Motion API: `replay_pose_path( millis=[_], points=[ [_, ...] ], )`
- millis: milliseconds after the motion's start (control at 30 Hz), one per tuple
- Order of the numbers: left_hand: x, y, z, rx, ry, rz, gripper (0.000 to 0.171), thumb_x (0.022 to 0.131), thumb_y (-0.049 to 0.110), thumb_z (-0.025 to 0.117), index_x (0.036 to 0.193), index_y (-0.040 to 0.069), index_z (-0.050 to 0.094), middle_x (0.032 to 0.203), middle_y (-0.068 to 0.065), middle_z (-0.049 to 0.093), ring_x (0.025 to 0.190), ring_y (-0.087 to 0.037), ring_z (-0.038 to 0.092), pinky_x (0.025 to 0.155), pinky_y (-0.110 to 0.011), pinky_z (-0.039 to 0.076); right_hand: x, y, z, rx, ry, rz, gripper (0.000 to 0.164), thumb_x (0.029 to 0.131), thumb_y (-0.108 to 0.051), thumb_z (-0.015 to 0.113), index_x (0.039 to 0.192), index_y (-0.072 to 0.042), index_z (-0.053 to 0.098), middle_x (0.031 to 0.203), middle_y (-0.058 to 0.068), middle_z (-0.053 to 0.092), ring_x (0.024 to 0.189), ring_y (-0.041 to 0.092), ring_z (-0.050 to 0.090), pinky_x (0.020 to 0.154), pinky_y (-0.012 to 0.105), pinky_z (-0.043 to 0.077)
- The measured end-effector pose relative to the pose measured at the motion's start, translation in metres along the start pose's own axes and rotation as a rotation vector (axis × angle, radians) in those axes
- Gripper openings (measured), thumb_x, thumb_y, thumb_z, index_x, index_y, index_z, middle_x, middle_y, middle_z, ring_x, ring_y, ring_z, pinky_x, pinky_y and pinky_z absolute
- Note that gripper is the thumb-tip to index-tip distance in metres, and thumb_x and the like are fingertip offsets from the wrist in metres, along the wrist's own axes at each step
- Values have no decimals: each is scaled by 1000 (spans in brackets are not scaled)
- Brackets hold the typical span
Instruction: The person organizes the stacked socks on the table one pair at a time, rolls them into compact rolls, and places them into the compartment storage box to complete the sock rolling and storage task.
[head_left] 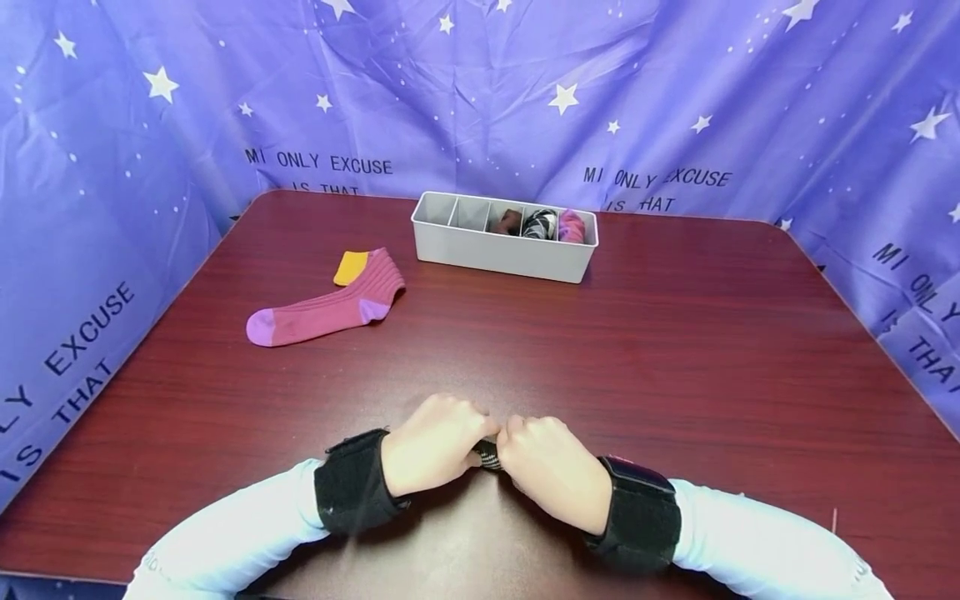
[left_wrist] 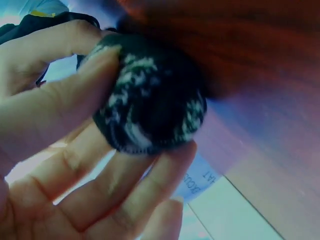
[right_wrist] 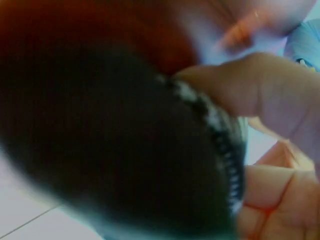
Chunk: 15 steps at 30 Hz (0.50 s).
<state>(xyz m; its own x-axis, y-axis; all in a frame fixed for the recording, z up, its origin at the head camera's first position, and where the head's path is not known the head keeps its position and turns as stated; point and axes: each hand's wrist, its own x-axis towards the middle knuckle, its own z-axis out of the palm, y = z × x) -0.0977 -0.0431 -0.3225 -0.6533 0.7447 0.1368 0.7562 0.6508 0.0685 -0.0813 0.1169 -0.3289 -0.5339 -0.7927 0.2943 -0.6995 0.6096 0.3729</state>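
Observation:
Close to the table's near edge, a rolled black sock (head_left: 488,456) with a white pattern is held between both hands. My left hand (head_left: 438,443) grips its left end; in the left wrist view the thumb lies on one side of the rolled sock (left_wrist: 150,100) and the fingertips on the other. The right end is pinched by my right hand (head_left: 553,471). From the right wrist, the dark sock (right_wrist: 120,140) fills much of the picture, blurred, with thumb and fingers at its patterned edge. In the head view the hands hide most of it.
A pink sock (head_left: 318,319) with lilac heel and toe and a yellow cuff lies flat at the left. At the back stands a grey divided box (head_left: 502,255) with rolled brown (head_left: 510,222), black-and-white (head_left: 540,223) and pink (head_left: 572,227) socks in its right compartments.

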Motion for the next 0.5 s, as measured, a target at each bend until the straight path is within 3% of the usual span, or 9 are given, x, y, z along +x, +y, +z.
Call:
replay_pose_path(
  millis=[133, 233, 367, 500],
  points=[
    [3, -23, -7, -213, -107, -13, 14, 65, 34, 68, 74, 25, 62, 69, 16, 59, 62, -4, 54, 54, -23, 42, 11, 23, -2, 243, -154, -43, 19, 56, -21, 65, 54, -17, 47, 50, -7, 45, 42, 6, 41, 40, 24, 35],
    [9, -50, -21, -390, -96, -82, 18, 70, 41, 63, 78, 25, 62, 70, 17, 59, 62, 0, 53, 56, -19, 42, 21, 50, -8, 390, -241, -5, 17, 57, -25, 64, 58, -18, 49, 53, -10, 46, 44, 5, 39, 41, 23, 33],
    [29, -100, -43, -468, 148, -241, 18, 76, 33, 61, 82, 17, 61, 75, 8, 62, 67, -4, 56, 63, -21, 45, 40, 94, -19, 453, -290, 157, 13, 61, -25, 62, 68, -16, 55, 56, -10, 48, 46, 5, 40, 44, 21, 33],
    [55, -152, -56, -462, 406, -490, 20, 79, 22, 57, 90, 5, 61, 86, -7, 64, 78, -16, 58, 74, -28, 44, 68, 137, -26, 504, -293, 362, 19, 65, -26, 62, 77, -13, 57, 60, -3, 53, 46, 8, 47, 44, 24, 37]
  ],
)
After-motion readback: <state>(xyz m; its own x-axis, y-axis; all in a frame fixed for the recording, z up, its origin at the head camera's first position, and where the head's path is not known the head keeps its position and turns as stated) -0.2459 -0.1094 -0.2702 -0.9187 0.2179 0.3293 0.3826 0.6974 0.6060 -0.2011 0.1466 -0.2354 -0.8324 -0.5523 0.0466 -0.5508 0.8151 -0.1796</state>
